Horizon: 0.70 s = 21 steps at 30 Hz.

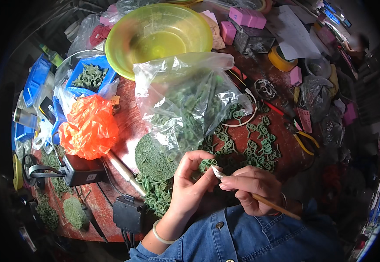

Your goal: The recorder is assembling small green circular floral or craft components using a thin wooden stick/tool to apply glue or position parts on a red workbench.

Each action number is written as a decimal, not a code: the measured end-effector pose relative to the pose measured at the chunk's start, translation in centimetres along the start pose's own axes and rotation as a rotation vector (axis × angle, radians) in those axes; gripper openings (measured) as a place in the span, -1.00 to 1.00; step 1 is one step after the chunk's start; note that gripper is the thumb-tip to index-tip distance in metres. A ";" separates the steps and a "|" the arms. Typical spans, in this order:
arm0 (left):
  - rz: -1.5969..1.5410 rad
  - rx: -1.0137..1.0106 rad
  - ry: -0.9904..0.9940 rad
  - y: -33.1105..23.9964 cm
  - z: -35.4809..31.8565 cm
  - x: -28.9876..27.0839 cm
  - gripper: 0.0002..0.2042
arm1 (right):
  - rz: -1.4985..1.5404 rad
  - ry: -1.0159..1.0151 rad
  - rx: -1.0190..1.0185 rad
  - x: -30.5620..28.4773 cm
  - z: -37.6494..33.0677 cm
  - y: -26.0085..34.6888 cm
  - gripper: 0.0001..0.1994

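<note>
My left hand (189,187) pinches a small green ring-shaped piece (207,164) between thumb and fingers. In my right hand (253,187) is a slim wooden-handled tool (278,207), its pale, wrapped-looking end touching or very near the piece; its exact kind is not clear. Similar green pieces (259,150) lie loose just beyond my right hand. Another heap of them (157,197) sits left of my left wrist, below a round, rough green mass (155,157). A clear plastic bag (181,109) with more green pieces inside lies ahead of both hands.
Behind the bag stands a yellow translucent basin (115,48). To the left are an orange plastic bag (91,126), a blue box (77,91) of green pieces and a black device (126,214) with cables. Pliers (305,142) and yellow tape (281,60) lie right on the red table (126,105).
</note>
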<state>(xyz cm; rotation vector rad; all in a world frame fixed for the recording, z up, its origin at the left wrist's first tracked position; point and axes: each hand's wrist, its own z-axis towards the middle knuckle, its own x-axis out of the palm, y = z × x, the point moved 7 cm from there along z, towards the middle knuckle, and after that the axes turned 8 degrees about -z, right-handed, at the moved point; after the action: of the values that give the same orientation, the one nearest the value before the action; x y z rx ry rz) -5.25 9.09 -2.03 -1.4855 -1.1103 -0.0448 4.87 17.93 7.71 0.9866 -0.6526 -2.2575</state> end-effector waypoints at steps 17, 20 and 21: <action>0.028 0.022 0.036 0.0 0.1 0.2 -0.76 | -0.183 -0.012 -0.019 0.4 -0.7 0.0 -0.84; 0.050 0.035 0.002 -0.1 0.0 0.2 -0.77 | -0.163 -0.017 -0.034 0.6 -0.7 0.1 -0.82; 0.050 0.034 0.002 0.0 0.0 0.1 -0.77 | -0.154 0.005 -0.041 0.8 -0.7 0.2 -0.80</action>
<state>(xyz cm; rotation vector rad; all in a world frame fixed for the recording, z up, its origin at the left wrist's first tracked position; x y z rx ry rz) -5.14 9.17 -1.98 -1.4818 -1.0673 0.0075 5.02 17.14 6.99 1.0541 -0.5426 -2.3908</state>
